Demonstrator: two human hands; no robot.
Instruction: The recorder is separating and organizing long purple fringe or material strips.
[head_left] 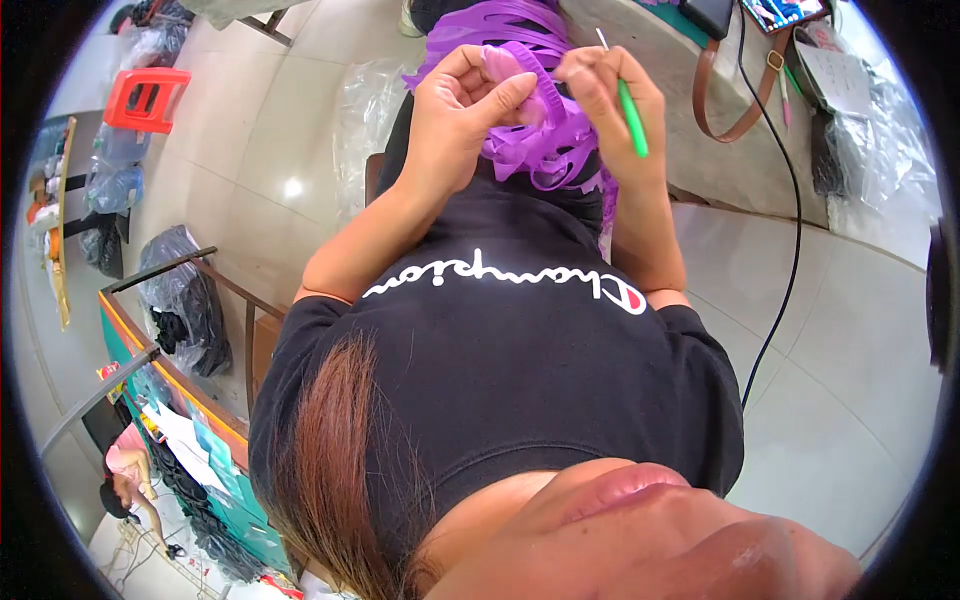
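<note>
My left hand is closed in a pinch on a piece of purple fabric strip with a ribbed edge. My right hand curls round a slim tool with a bright green handle. Its thin pale tip points up past the fingers; the exact kind of tool I cannot make out. The right fingertips are slightly blurred and close to the strip's edge; whether they touch it I cannot tell. More purple strips lie tangled over my lap, below and beyond both hands.
A clear plastic bag lies left of my legs. To the right, a covered table holds a phone and a brown strap; a black cable hangs down. A red stool and another person are at left.
</note>
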